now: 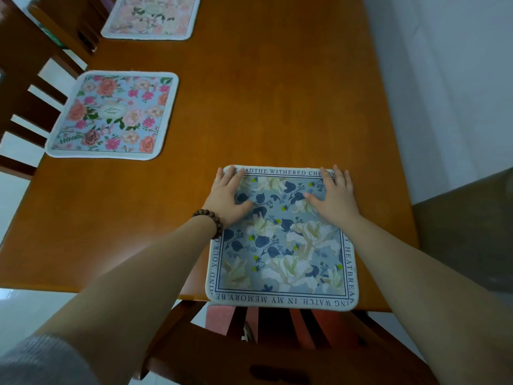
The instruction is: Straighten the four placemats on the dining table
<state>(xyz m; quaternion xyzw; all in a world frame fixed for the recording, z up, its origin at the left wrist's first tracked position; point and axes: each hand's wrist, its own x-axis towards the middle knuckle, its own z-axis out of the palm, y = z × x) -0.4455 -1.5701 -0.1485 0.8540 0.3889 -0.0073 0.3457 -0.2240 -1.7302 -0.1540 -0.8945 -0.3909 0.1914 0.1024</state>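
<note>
A blue floral placemat [283,254] with a lettered border lies at the near edge of the wooden dining table [263,107], its near edge level with the table's edge. My left hand [227,198] lies flat on its far left corner, fingers spread. My right hand [336,195] lies flat on its far right corner, fingers spread too. Neither hand grips anything. A pink-and-blue flowered placemat [113,115] sits along the table's left edge. Further back lies a pale pink placemat [151,16], cut off by the top of the frame. No other placemat shows.
Wooden chairs stand at the left side [30,87] and right below me [277,348]. A white wall [444,79] runs along the table's right side. A grey-brown surface [469,232] sits at the near right. A bead bracelet [212,220] circles my left wrist.
</note>
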